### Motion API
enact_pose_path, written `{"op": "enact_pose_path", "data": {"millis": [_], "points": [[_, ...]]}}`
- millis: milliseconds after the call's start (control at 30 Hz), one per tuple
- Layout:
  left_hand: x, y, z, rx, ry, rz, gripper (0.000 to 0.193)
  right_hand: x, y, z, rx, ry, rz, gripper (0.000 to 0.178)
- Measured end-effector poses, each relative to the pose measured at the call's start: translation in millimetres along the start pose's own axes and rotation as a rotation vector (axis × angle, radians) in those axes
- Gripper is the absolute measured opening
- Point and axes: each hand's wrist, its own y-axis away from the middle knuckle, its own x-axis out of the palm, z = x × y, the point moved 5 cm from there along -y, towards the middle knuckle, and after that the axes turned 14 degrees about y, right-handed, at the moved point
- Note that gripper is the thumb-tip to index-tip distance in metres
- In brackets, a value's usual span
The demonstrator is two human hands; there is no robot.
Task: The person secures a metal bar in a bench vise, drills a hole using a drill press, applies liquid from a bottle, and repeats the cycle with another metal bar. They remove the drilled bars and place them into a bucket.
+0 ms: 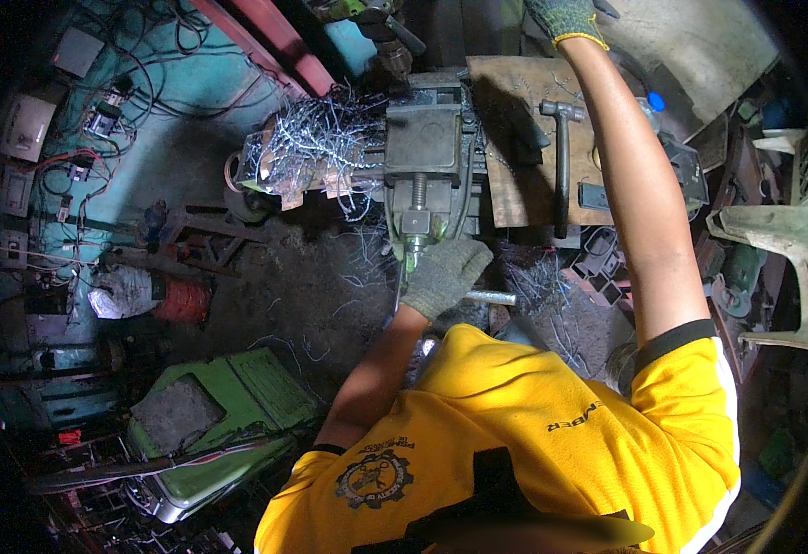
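Vise handle (494, 297) is clasped by left hand (447, 275), likely for leverage; grip of right hand (563, 18), one o'clock, cannot be told.

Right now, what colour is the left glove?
The left glove is grey, best seen in the head view.

Yellow shirt (524, 406), black cuffs (674, 343), grey-gloved hands (450, 275)
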Motion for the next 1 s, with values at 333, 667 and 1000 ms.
{"op": "enact_pose_path", "data": {"millis": [333, 667, 1000], "points": [[1.0, -0.6, 4.8, -0.043, 0.026, 0.020, 0.035, 7.7, -1.5, -4.8, -0.010, -0.012, -0.019, 0.032], [1.2, -0.3, 3.7, -0.011, 0.004, 0.019, 0.034, 5.6, -0.4, -5.6, 0.019, -0.026, 0.013, 0.032], [1.4, 1.3, 4.5, -0.025, 0.025, 0.002, 0.033, 4.1, -0.7, -2.1, -0.005, 0.018, -0.016, 0.038]]}}
